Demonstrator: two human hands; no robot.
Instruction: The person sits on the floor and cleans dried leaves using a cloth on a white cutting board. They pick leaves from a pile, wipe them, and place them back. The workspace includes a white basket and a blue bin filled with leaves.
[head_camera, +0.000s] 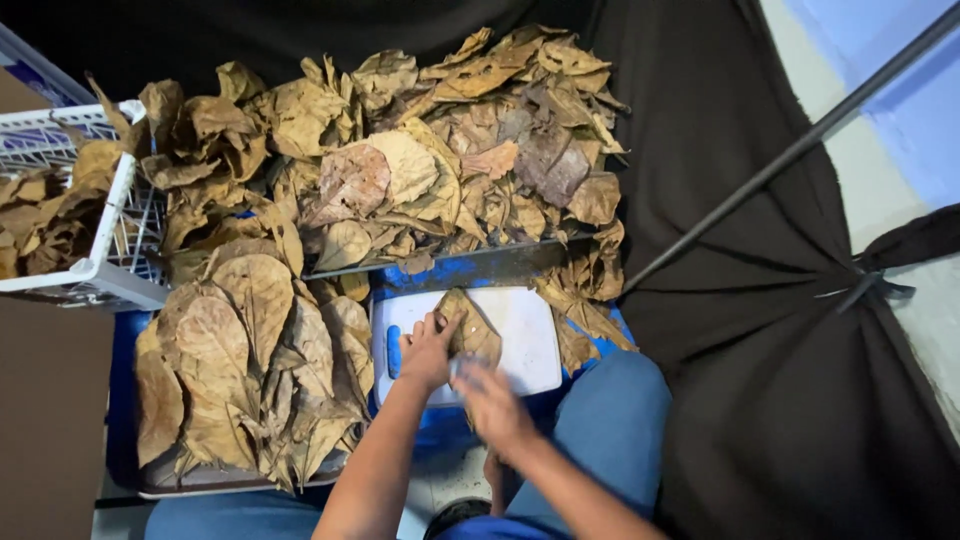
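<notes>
Knees: blue trousers (610, 420) fill the bottom edge, nearest the camera, with both forearms reaching out over them.
Crate: a white wire basket (105, 262) at the far left edge holds a few brown leaves.
Flattened stack: dried leaves (250, 370) lie layered flat on a tray at the left, beside the board.
Left hand: left hand (428, 350) rests palm down on the white cutting board (525, 335), fingers spread and pressing the near edge of a single brown leaf (470, 330), not clenched.
Right hand: right hand (495, 400) hovers at the board's near edge, blurred; whether it grips anything I cannot tell.
Loose heap: a curled leaf pile (430, 150) covers the black cloth (780, 330) beyond the board.
Progress: judging by the stack against the heap, roughly a third looks sorted and much is left.
</notes>
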